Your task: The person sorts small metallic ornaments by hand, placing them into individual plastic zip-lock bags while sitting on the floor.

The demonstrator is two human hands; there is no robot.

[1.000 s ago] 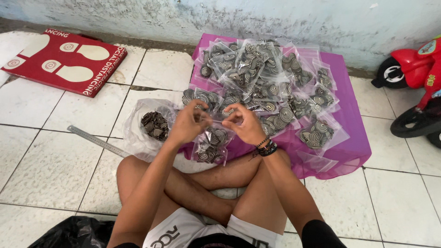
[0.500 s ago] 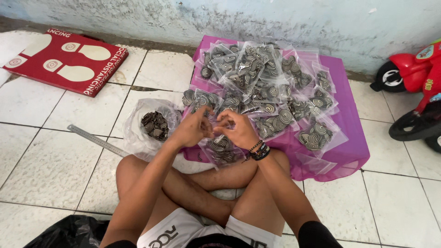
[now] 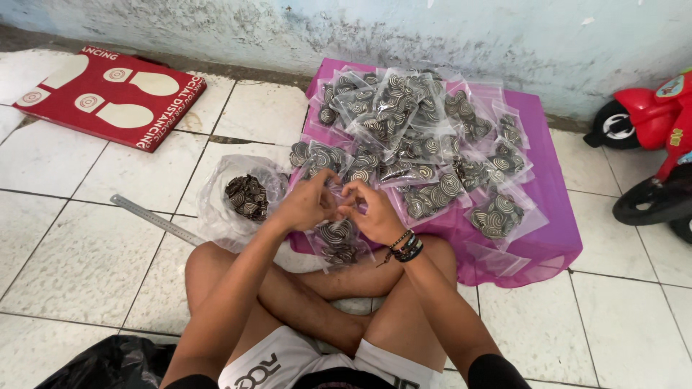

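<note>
Now both hands meet at the top edge of a small clear bag (image 3: 337,241) of spiral discs hanging above the crossed legs; left hand (image 3: 306,205) and right hand (image 3: 373,212) have fingers pinched shut on it. Since a second ago it has sunk slightly, grip unchanged. Filled bags (image 3: 411,137) pile on purple cloth (image 3: 548,216); loose-disc bag (image 3: 245,198) sits left.

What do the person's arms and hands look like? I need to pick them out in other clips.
Both forearms are bare, no gloves. The left hand has nothing on its wrist. The right hand has a stack of beaded bracelets at the wrist, dark with lighter beads. A black sleeve covers the right upper arm at the picture's bottom edge.
</note>
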